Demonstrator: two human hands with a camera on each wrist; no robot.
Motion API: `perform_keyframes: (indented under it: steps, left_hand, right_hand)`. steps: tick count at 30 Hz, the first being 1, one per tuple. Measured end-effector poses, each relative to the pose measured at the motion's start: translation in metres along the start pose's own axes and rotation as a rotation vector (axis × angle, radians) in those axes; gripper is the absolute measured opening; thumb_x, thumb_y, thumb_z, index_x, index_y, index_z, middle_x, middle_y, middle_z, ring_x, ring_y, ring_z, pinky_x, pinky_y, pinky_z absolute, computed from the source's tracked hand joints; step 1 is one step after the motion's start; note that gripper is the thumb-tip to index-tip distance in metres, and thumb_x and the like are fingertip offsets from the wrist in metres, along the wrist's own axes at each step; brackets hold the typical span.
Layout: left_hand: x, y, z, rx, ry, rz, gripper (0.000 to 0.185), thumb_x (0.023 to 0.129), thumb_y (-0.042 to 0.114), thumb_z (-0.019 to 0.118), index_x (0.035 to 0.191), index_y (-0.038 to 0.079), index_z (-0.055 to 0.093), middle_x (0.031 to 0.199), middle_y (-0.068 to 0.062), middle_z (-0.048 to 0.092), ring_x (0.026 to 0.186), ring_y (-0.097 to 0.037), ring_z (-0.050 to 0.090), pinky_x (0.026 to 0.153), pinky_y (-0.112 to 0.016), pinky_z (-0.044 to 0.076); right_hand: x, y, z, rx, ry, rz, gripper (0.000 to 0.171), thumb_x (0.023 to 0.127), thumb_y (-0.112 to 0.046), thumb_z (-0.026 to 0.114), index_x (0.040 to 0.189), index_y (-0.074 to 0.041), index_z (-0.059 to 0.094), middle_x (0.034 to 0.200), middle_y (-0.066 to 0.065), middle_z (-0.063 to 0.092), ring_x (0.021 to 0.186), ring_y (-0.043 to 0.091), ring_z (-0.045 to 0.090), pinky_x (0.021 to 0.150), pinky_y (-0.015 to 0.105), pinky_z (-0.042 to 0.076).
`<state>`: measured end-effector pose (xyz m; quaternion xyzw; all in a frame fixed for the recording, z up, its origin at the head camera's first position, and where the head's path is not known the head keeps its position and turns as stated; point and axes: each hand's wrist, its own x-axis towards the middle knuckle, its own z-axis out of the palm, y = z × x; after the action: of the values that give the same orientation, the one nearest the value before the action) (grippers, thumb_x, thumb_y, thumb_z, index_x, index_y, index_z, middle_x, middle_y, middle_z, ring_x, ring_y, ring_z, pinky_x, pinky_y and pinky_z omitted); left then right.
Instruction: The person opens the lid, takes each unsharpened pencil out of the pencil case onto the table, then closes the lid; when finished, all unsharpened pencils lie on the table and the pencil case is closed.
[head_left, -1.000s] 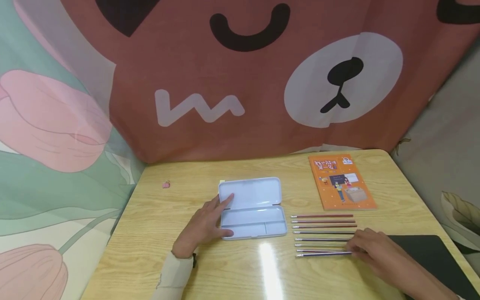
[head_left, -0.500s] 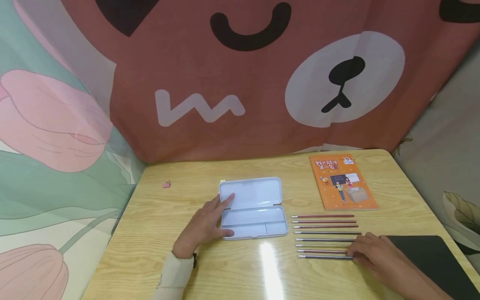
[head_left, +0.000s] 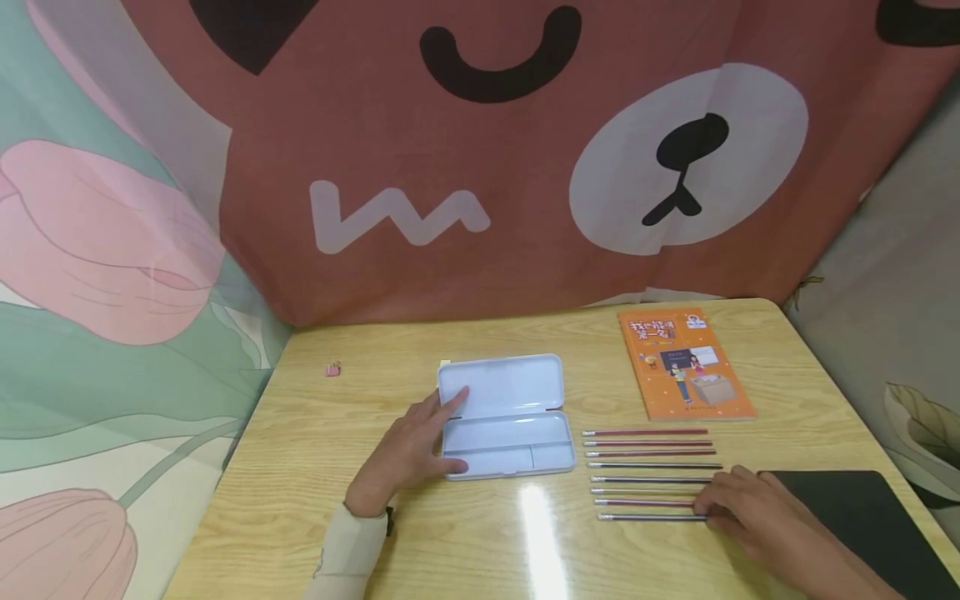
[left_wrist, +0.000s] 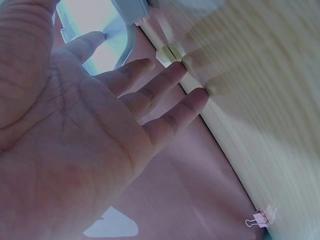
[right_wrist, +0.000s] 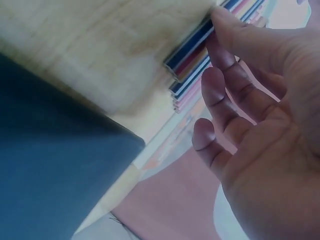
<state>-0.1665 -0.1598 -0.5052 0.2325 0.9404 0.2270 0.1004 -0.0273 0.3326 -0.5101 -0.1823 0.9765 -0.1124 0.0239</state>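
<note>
While left hand [head_left: 405, 454] rests flat on open pencil case [head_left: 504, 425], right hand [head_left: 750, 504] pinches end of nearest pencil [head_left: 651, 517] on worktop [head_left: 465, 533]. Light, stiff, rolls easily; mid-shaft grip safer.

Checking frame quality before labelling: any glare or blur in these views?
Head view: sharp, with a bright glare streak on the table below the pencil case. Left wrist view: tabletop smeared, case blown out. Right wrist view: wood and pencils soft, dark pad blurred.
</note>
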Motion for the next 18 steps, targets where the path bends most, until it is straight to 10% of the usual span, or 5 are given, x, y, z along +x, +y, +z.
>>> perform_keyframes:
  steps: [12, 18]
  left_hand:
    - [-0.004, -0.001, -0.005, 0.011, 0.066, 0.011, 0.11, 0.092, 0.038, 0.093, 0.177, 0.037, 0.024, 0.182, -0.028, 0.015, 0.155, -0.052, 0.044, 0.118, -0.07, 0.046]
    - [0.001, -0.002, -0.01, 0.056, 0.188, 0.104, 0.127, 0.086, 0.033, 0.098, 0.18, 0.031, 0.013, 0.183, -0.021, 0.021, 0.151, -0.05, 0.051, 0.114, -0.068, 0.05]
  right_hand:
    - [0.044, -0.027, -0.029, -0.055, 0.126, -0.049, 0.02, 0.095, -0.031, 0.088, 0.111, -0.034, 0.077, 0.109, -0.021, 0.07, 0.103, 0.012, 0.065, 0.083, 0.041, 0.049]
    - [0.091, -0.049, -0.032, 0.03, 0.219, -0.122, 0.064, 0.095, -0.038, 0.089, 0.15, -0.02, 0.06, 0.141, 0.001, 0.067, 0.131, 0.028, 0.063, 0.109, 0.068, 0.047]
